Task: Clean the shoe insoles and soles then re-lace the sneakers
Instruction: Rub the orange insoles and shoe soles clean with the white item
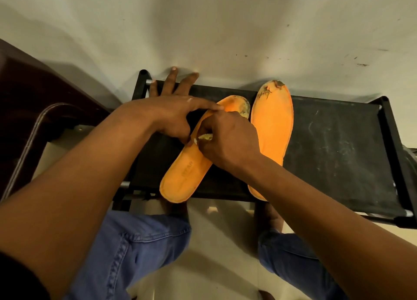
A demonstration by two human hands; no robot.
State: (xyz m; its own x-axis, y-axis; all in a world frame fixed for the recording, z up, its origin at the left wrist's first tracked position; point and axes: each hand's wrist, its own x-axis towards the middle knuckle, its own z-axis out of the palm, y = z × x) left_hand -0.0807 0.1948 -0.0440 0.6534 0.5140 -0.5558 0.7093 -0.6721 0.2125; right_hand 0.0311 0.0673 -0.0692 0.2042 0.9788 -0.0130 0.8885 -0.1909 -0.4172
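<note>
On the black fabric-topped rack point(338, 146) set against the wall, two orange insoles lie side by side, the left insole point(187, 171) angled with its heel overhanging the near edge, the right insole point(272, 130) lying straighter just beside it. Judged from its thin profile, each insole is light, soft and readily bent; it should be pinned flat by the edge or midsection while worked, since a one-sided pull would likely curl or shift it. The left hand point(171, 117) rests over the left insole's outer edge, fingers spread and straight, index finger extended to the toe area, holding nothing. The right hand point(228, 139) sits on the insole's middle, fingers curled round a small pale yellowish wad point(205, 137), apparently a cloth or sponge; which cannot be determined. Condition: both insoles show dark soiling at the toe; the right insole's toe is frayed and torn. Faint printed lettering marks the left insole's heel. No sneakers or laces are visible.
</note>
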